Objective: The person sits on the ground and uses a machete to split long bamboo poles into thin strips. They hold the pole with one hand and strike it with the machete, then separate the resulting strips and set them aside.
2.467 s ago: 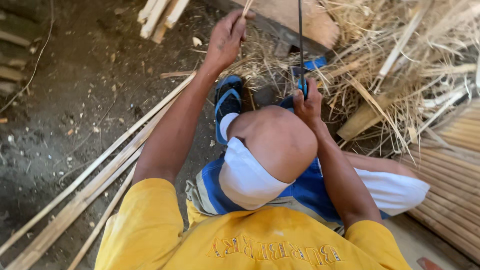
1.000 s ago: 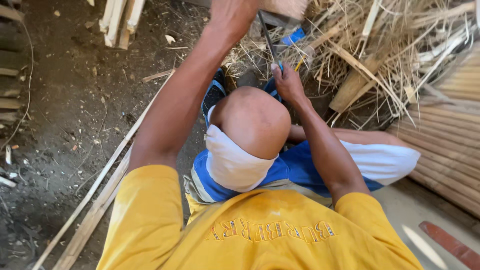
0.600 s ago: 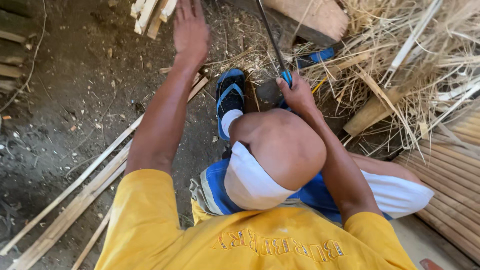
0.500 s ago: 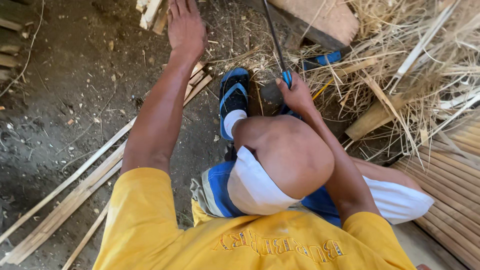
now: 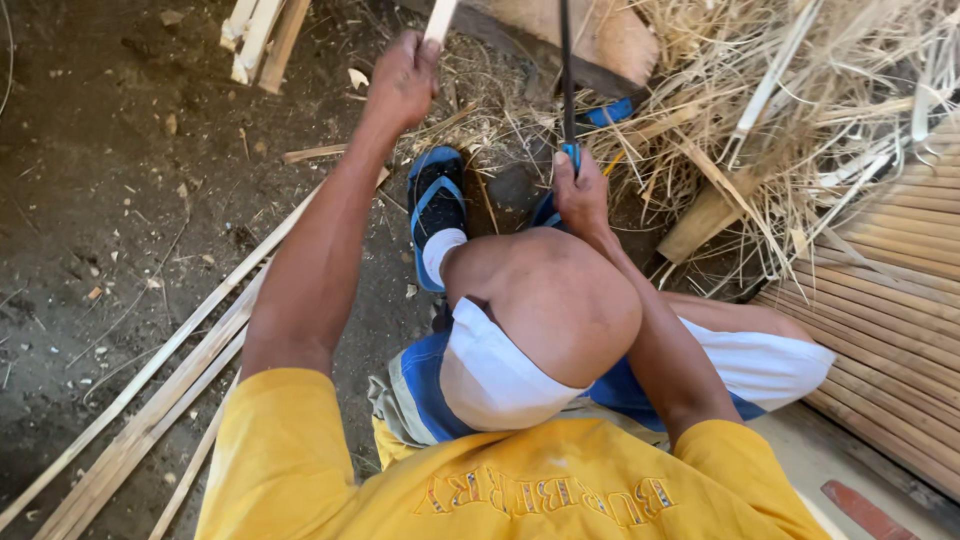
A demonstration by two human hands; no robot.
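My left hand is stretched forward and closed around a pale bamboo strip that runs up out of the frame. Just past my raised knee, my right hand grips the blue handle of a long dark blade held upright. The blade's tip points toward a wooden chopping block at the top. My foot in a blue sandal rests on the dirt between the two hands.
Long split bamboo strips lie diagonally on the dirt floor at left. Short cut pieces sit at top left. A heap of dry shavings and straw fills the top right. A stack of bamboo slats lies at right.
My left hand, open over the ground half a second ago, now grips a bamboo strip near the block. The right hand has kept hold of the blade.
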